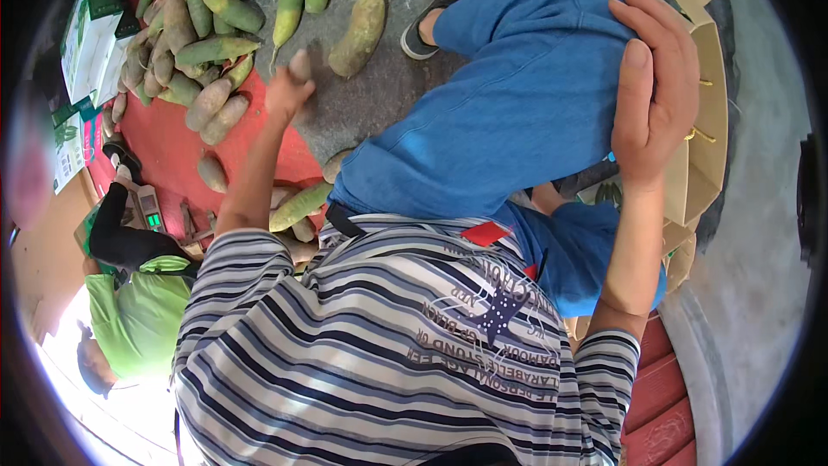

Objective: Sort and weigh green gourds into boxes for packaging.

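Observation:
My left hand (285,97) is over the dark ground cloth (371,112), beside a heap of long green radishes (216,50), many with soil on them. Its fingers are curled in. A small, greyish-brown rounded end shows at their top, too blurred to name. Just beyond lie a slim green radish (289,2) and a stout, soil-stained radish (358,33). My right hand (662,108) rests on the bent knee of my blue trousers (526,78), with fingers stretched out, thumb apart and nothing held.
Open cardboard boxes (703,147) stand beside my right leg. At left are white and green cartons (90,43), a scale (151,207) with a lit display, and a person in a green top (147,319). Loose radishes (211,173) lie on red cloth (164,151).

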Demonstrator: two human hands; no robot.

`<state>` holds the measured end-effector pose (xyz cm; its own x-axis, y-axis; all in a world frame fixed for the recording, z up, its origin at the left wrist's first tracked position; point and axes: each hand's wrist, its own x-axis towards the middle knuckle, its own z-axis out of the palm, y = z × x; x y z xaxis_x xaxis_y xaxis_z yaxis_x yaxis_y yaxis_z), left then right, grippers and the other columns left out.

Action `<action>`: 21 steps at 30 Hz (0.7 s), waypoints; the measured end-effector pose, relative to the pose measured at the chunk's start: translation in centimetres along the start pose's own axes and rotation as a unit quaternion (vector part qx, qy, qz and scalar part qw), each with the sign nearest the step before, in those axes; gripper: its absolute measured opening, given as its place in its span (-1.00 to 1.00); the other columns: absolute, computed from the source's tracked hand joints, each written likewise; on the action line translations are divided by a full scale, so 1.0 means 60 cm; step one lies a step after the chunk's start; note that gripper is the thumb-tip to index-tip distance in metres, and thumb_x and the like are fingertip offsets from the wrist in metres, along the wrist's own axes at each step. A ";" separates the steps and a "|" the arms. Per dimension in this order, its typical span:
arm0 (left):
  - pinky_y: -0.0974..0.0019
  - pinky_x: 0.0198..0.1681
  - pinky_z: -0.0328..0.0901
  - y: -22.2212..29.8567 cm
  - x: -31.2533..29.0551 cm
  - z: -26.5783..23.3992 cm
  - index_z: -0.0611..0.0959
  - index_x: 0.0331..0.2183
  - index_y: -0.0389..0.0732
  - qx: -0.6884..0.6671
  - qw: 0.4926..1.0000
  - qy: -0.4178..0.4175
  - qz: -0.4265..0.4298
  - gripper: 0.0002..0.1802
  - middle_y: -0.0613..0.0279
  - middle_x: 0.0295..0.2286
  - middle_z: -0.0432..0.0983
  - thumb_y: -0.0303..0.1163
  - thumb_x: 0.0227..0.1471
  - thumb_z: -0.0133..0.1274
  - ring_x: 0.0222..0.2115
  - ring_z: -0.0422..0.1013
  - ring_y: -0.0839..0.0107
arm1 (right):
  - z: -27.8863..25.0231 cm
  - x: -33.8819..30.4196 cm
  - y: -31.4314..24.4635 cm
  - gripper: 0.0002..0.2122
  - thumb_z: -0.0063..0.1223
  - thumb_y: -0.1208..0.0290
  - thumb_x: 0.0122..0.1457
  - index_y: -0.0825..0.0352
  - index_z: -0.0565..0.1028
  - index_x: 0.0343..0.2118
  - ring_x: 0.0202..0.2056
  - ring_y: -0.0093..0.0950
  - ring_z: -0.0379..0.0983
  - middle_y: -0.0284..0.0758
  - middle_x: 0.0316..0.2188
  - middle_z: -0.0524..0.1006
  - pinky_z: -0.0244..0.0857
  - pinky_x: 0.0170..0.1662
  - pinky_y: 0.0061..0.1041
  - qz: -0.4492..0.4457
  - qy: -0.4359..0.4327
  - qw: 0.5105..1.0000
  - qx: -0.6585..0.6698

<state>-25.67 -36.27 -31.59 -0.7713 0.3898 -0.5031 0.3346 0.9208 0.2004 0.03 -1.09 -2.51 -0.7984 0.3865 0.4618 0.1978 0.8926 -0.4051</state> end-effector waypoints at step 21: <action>0.03 -0.19 0.31 -0.094 -0.175 0.282 0.32 -0.15 -0.25 0.159 0.938 -0.272 0.142 -0.50 -0.15 -0.16 0.27 -0.11 -0.06 -0.09 -0.19 0.35 -0.06 | -0.021 -0.019 0.008 -0.83 -0.07 0.44 0.02 0.32 0.53 -0.35 -0.19 -0.30 0.39 -0.27 -0.24 0.49 0.22 -0.11 -0.42 0.000 0.044 0.999 -0.030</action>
<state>-10.33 -45.79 -41.66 -0.2650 0.4748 -0.8393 0.6965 0.6962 0.1740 1.73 -0.81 -2.25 -0.7462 0.4035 0.5295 0.2346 0.9038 -0.3580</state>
